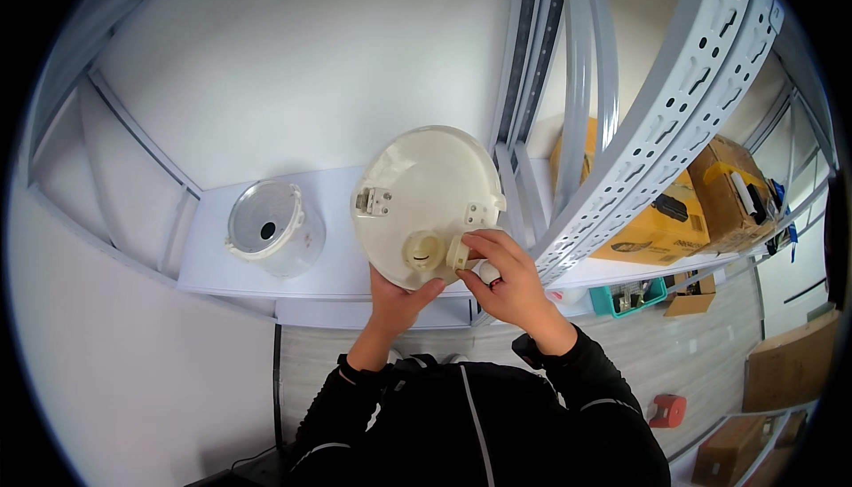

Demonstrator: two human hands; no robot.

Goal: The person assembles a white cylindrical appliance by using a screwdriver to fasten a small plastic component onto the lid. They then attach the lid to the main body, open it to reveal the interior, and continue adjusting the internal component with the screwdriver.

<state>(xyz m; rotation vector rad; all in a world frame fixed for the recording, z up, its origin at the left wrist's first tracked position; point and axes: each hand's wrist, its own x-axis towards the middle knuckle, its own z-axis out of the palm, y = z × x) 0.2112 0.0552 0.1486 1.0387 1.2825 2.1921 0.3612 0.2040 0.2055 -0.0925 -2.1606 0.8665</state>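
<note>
A large round cream plastic lid [424, 176] is held tilted above the shelf, its inner side facing me. My left hand [398, 299] grips its lower rim, thumb on the near face and the other fingers hidden behind. Low on the lid is a round raised cup [423, 250] with a dark slit; metal brackets [374, 201] sit near the left and right edges. My right hand [504, 278] pinches a small cream plastic piece [457, 253] just right of the cup. Whether that piece touches the lid cannot be told.
A clear bucket [293, 252] with a pale rim and a dark central hole stands on the white shelf [209, 243] at left. Perforated grey posts [652, 123] rise at right. Beyond them are cardboard boxes [661, 225], a teal tray [628, 299] and a red stool [667, 411].
</note>
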